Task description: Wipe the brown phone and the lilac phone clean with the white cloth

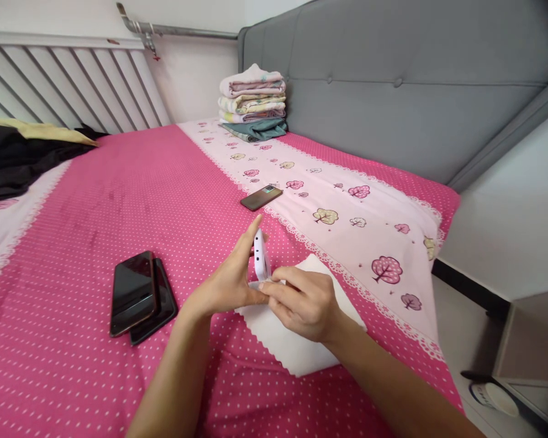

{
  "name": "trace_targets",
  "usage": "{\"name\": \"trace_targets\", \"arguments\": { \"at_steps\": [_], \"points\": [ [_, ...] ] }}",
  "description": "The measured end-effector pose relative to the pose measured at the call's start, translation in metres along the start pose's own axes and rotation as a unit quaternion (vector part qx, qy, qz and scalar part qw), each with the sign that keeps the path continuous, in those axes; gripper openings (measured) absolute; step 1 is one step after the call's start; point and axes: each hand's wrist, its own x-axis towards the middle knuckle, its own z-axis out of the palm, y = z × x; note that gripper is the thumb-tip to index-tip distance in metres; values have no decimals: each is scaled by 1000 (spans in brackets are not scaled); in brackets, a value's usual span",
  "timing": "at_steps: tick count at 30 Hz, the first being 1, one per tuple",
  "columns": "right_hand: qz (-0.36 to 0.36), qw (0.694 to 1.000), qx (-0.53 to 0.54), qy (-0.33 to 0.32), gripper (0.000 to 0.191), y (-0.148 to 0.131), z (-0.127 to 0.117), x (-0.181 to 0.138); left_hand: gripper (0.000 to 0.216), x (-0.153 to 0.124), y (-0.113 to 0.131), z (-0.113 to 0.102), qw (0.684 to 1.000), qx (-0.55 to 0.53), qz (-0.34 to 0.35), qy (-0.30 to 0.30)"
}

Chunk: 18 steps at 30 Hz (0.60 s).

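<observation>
My left hand (228, 274) holds a pale lilac phone case (259, 258) on its edge between thumb and fingers. Small dark holes line the narrow side that faces me. Whether a phone sits inside it I cannot tell. At its lower end, my right hand (304, 298) has its fingers pinched together close to the left thumb; what they grip is hidden. Under both hands a white cloth (296, 347) with a zigzag edge is spread on the pink bedcover (201, 219).
Two dark phones overlap at left, a black one (134, 292) on top. Farther off lies a brownish phone (261, 198). Folded cloths (253, 100) are stacked by the grey headboard (369, 79). Dark clothing (22, 158) lies at far left. The bed's right edge drops to the floor.
</observation>
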Motion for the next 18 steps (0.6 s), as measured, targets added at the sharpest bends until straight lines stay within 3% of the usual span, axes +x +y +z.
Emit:
{"name": "trace_targets", "arguments": {
  "at_steps": [9,14,18],
  "points": [
    [108,991,65,48,22,13,-12,9,107,-1,-7,-5,999,-43,2,-4],
    [121,988,96,-16,16,20,-13,6,100,1,-8,-6,997,-76,-10,23],
    [80,990,89,-74,14,17,-10,3,100,5,-13,-1,991,-117,-22,66]
  ]
}}
